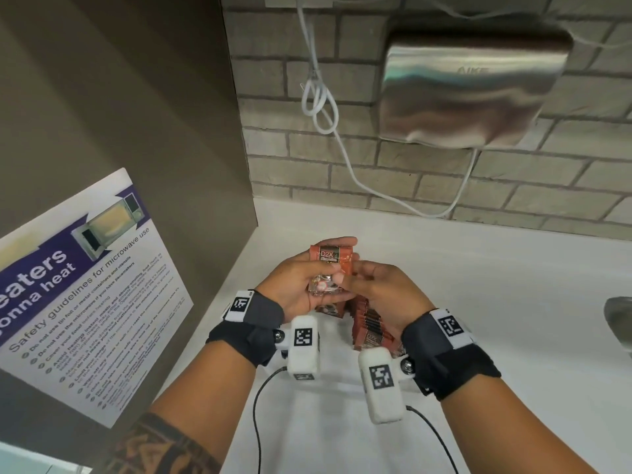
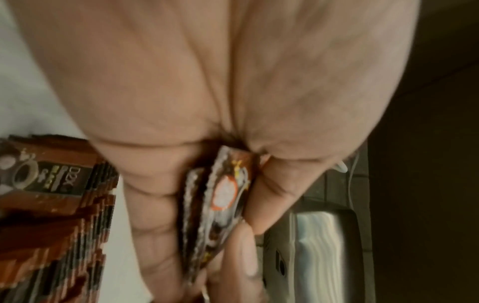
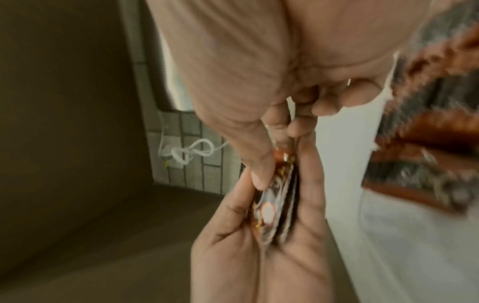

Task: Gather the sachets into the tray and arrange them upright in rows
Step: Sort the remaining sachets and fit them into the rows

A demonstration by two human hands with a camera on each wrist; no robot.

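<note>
Head view, hands: left hand [image 1: 297,281] and right hand [image 1: 382,293] raised together over the white countertop [image 1: 478,302], fingers of both curled round one small stack of red-brown foil sachets [image 1: 331,268] printed "D2X".
Head view, grip: left thumb laid across the front of the top sachet, right fingertips pinching its right edge.
Head view, below the hands: long row of matching red-brown sachets standing on edge [image 1: 371,328], just under the right palm; tray itself not made out.
Head view, beyond the hands: grey brick wall [image 1: 444,186], brushed-steel hand dryer [image 1: 472,87] with looped white cable [image 1: 319,100]; to the left, a laminated microwave safety poster [image 1: 85,289].

Left wrist view, grip: held sachets [image 2: 223,196] clamped edge-on between left fingers and thumb, serrated edges showing.
Left wrist view, beside the palm: packed row of standing sachets [image 2: 59,215], apart from the hand.

Right wrist view, grip: right thumb and fingers pressed on the stack [image 3: 274,205], left palm cupped round it from below.
Right wrist view, to the side: blurred standing row [image 3: 427,133].
</note>
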